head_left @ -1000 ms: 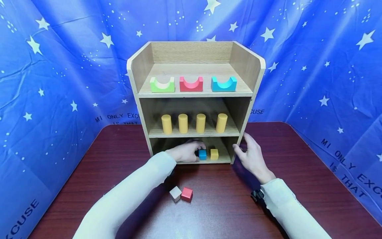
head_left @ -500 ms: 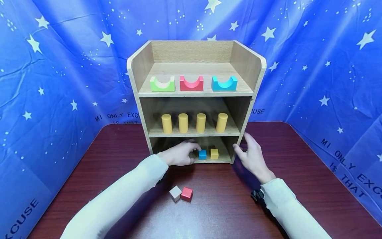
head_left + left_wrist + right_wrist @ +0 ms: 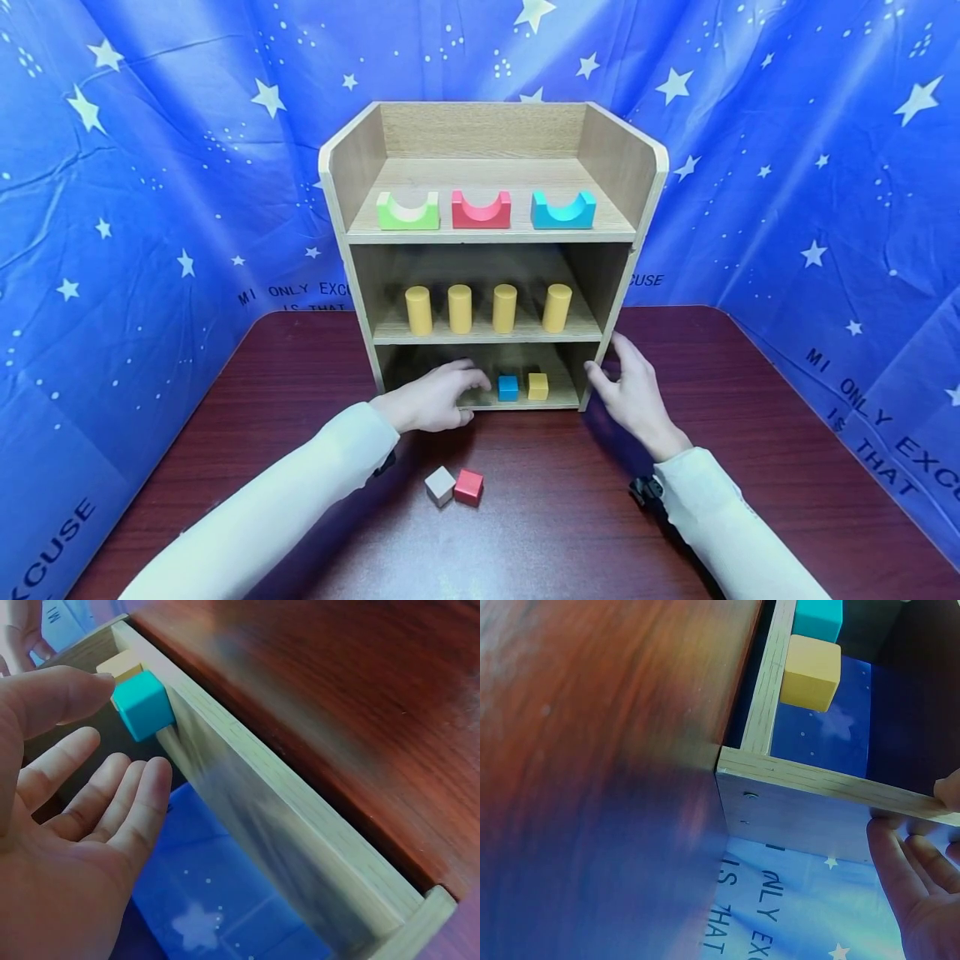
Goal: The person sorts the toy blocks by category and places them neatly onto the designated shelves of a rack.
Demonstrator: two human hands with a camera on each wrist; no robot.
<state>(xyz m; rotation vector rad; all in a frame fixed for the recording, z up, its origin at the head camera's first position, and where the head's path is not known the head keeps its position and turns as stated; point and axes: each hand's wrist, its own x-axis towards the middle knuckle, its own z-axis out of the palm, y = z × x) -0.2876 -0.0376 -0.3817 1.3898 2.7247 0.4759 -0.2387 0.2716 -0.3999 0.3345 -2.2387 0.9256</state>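
Note:
My left hand (image 3: 435, 398) is at the front of the bottom shelf with relaxed fingers and nothing in them, just left of a blue cube (image 3: 507, 388). In the left wrist view, the palm and loosely bent fingers show with a gap to the blue cube (image 3: 143, 706). A yellow cube (image 3: 537, 387) sits right of the blue one on the same shelf. My right hand (image 3: 636, 398) holds the right side panel of the wooden shelf unit (image 3: 491, 237); in the right wrist view, the thumb is inside the panel (image 3: 840, 784) and the fingers outside.
On the table (image 3: 570, 517) in front lie a grey cube (image 3: 440, 486) and a red cube (image 3: 469, 487). Several yellow cylinders (image 3: 504, 309) stand on the middle shelf. Green (image 3: 408, 218), red (image 3: 481, 217) and blue (image 3: 563, 217) arch blocks sit on top. A starry blue curtain (image 3: 180, 167) hangs behind.
The left hand has let go of the blue cube and drawn back to the left and toward the front. The cube stays on the shelf. The right hand has not moved.

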